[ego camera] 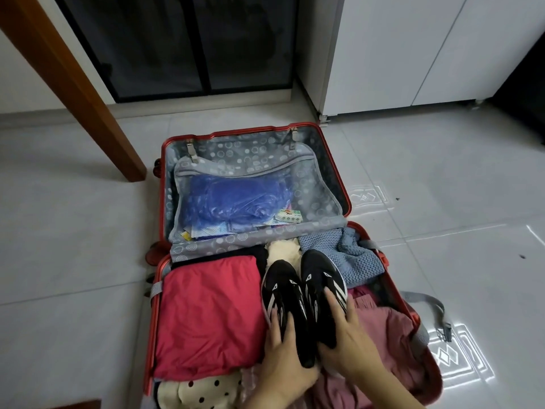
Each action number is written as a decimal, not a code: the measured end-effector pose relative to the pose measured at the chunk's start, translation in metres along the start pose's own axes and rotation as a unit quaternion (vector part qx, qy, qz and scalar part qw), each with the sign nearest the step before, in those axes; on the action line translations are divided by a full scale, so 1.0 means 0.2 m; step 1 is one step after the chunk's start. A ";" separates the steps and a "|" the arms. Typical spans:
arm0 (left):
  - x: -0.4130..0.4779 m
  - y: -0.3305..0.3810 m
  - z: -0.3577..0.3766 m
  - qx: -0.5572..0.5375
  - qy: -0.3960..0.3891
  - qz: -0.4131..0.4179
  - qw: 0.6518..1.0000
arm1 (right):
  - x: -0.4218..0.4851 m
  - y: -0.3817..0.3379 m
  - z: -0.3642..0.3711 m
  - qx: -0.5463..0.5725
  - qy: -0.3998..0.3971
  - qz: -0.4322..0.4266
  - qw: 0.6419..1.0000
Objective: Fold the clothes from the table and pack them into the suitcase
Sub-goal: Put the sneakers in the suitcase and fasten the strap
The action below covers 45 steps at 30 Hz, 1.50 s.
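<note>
— How far along is the packing?

— Well on, I'd say. The red suitcase lies open on the floor. Its near half is crammed, with a folded red garment at nine o'clock, a blue knit at one and mauve cloth at four.

— And the hands?

— The left hand and the right hand each grip the heel of one of the black sneakers, right in the middle.

— What's left?

— The grey strap trails loose and the lid is open. I can't tell if clothes remain, since only the counter's wooden leg shows, at ten o'clock. The room has pale floor tiles, a white cabinet at one and dark glass doors at twelve.
</note>
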State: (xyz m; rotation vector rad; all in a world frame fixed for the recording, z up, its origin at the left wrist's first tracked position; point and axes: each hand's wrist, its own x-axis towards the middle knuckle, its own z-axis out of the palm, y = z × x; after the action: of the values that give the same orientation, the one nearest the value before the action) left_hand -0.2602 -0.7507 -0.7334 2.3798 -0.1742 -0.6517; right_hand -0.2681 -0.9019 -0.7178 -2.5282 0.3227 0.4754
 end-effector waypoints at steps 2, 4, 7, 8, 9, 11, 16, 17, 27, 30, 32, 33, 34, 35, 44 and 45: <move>0.04 0.00 0.04 0.024 -0.025 -0.015 0.999 | 0.07 -0.01 0.00 -0.057 -0.046 0.004 0.997; 0.05 0.00 0.08 0.030 -0.008 -0.018 0.999 | 0.13 0.01 -0.03 -0.084 -0.072 0.017 0.994; 0.04 -0.04 0.13 -0.018 0.036 -0.057 0.998 | 0.18 0.08 -0.08 -0.107 -0.085 0.034 0.990; 0.04 -0.06 0.15 -0.032 0.048 -0.067 0.996 | 0.20 0.09 -0.08 -0.124 -0.094 0.038 0.987; 0.04 -0.07 0.15 -0.035 0.053 -0.070 0.995 | 0.21 0.08 -0.07 -0.149 -0.104 0.038 0.983; 0.05 -0.07 0.17 -0.005 0.041 -0.059 0.997 | 0.21 0.04 -0.06 -0.209 -0.119 0.017 0.970; 0.15 -0.09 0.22 0.099 -0.028 -0.050 0.993 | 0.26 -0.01 -0.05 -0.270 -0.165 -0.012 0.949; 0.17 -0.10 0.23 0.116 -0.036 -0.043 0.992 | 0.28 -0.01 -0.04 -0.272 -0.167 -0.008 0.947; 0.22 -0.07 -0.17 0.141 -0.290 0.010 0.947 | 0.26 0.07 -0.12 -0.140 -0.188 -0.030 0.972; 0.25 -0.10 -0.43 0.140 -0.286 0.087 0.944 | 0.24 0.02 -0.25 -0.058 -0.160 -0.052 0.984; 0.28 -0.13 -0.55 0.169 -0.268 0.115 0.941 | 0.23 -0.04 -0.30 -0.063 -0.105 -0.054 0.991; 0.30 -0.14 -0.62 0.184 -0.256 0.123 0.941 | 0.22 -0.09 -0.31 -0.066 -0.089 -0.055 0.992; 0.32 -0.14 -0.69 0.196 -0.243 0.126 0.942 | 0.22 -0.15 -0.30 -0.070 -0.085 -0.062 0.992; 0.34 -0.12 -0.77 0.199 -0.225 0.127 0.945 | 0.22 -0.21 -0.30 -0.075 -0.089 -0.074 0.990; 0.38 -0.34 -1.12 0.056 -0.131 0.110 0.984 | 0.49 -0.76 -0.05 -0.090 -0.177 -0.127 0.972; 0.40 -0.41 -1.12 0.058 -0.123 0.102 0.986 | 0.54 -0.79 0.00 -0.099 -0.181 -0.138 0.969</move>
State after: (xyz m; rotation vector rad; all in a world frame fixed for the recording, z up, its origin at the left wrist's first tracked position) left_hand -0.0837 -0.5837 -0.6695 2.3438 -0.5680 -0.8532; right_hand -0.1192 -0.7846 -0.6866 -2.5521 -0.2226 0.8735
